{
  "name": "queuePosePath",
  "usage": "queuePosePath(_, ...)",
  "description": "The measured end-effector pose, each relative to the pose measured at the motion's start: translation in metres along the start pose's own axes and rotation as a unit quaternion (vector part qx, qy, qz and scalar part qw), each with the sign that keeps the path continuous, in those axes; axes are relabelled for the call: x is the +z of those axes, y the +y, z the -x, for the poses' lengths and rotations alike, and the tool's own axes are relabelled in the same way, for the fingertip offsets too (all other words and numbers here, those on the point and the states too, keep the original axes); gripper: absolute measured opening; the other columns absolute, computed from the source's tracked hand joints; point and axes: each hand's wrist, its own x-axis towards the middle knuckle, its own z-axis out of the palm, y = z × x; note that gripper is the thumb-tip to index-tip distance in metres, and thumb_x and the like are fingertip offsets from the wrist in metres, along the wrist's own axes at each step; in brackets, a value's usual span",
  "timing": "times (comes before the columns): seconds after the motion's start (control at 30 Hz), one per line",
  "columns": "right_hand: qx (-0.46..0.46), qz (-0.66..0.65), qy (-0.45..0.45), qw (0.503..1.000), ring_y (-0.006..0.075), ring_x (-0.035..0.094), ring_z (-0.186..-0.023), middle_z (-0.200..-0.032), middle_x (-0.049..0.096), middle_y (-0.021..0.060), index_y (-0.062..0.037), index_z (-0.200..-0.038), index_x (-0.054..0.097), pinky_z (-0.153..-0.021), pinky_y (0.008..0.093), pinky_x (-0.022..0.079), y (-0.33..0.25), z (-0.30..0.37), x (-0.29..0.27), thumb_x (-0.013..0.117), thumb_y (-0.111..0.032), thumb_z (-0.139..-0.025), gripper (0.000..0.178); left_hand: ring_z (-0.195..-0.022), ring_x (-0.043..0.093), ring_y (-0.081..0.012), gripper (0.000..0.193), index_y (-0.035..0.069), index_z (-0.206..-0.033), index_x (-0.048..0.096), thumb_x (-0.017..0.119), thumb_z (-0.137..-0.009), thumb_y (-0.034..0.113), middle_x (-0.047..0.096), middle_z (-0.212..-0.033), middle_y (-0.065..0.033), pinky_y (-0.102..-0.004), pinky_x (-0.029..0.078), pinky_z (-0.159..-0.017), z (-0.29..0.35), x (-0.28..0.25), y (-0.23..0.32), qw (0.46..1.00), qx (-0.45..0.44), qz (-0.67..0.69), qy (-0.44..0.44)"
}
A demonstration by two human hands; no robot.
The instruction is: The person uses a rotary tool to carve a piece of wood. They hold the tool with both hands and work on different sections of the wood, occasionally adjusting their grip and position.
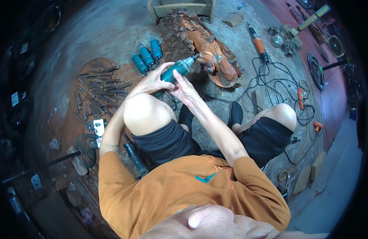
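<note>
Both of my hands are closed around a teal die grinder (177, 72), its pointed bit aimed up and right toward a carved wooden sculpture (216, 53). My left hand (151, 81) wraps the rear of the body from the left. From below, my right hand (184, 88) grips it with the thumb along the casing. The bit's tip overlaps the carving in this view; I cannot tell whether they touch. The sculpture is reddish-brown wood with a rough dark root side, lying on the floor just beyond my hands.
Several teal power tools (145, 53) stand left of the carving. Many chisels (100, 89) lie in a round tray at left. An orange-and-black grinder (259, 44) and tangled black cords (267, 81) are at right. Behind the carving sits a wooden stool (184, 7). Another long tool (135, 156) rests by my left thigh.
</note>
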Motion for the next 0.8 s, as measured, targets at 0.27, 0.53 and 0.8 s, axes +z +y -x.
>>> queuePosePath(0.27,-0.042,-0.03,-0.148,0.988,0.0239,0.054,-0.12,-0.132,0.052,0.0116,-0.0093,-0.14,0.037,-0.1,0.0439,0.047,-0.041,0.018,0.01,0.064,-0.051,-0.087,0.073,-0.132,0.042,-0.0318,0.106,0.022,-0.149,0.029,0.088,-0.062,0.034,0.038,-0.147,-0.0196,-0.048,0.033,-0.111,-0.003,-0.034,0.067,0.981,-0.099,0.082,-0.145)
queuePosePath(0.53,-0.096,-0.124,-0.058,0.986,0.036,0.065,-0.102,-0.12,0.057,0.0279,0.0026,-0.132,0.036,-0.088,0.0473,0.056,-0.086,0.021,-0.009,0.055,-0.054,-0.091,0.072,-0.121,0.051,-0.0205,0.076,0.012,-0.145,0.037,0.076,-0.081,0.027,0.053,-0.136,-0.012,-0.039,0.041,-0.103,-0.034,-0.009,0.096,0.99,-0.055,0.096,-0.091)
queuePosePath(0.8,-0.151,-0.127,-0.012,0.98,0.0392,0.066,-0.097,-0.108,0.064,0.024,0.0006,-0.114,0.052,-0.086,0.0501,0.056,-0.134,0.035,-0.028,0.056,-0.06,-0.088,0.066,-0.104,0.059,-0.0151,0.051,0.008,-0.129,0.056,0.074,-0.083,0.021,0.064,-0.111,-0.0038,-0.0338,0.046,-0.097,-0.054,0.014,0.11,0.993,-0.027,0.103,-0.05)
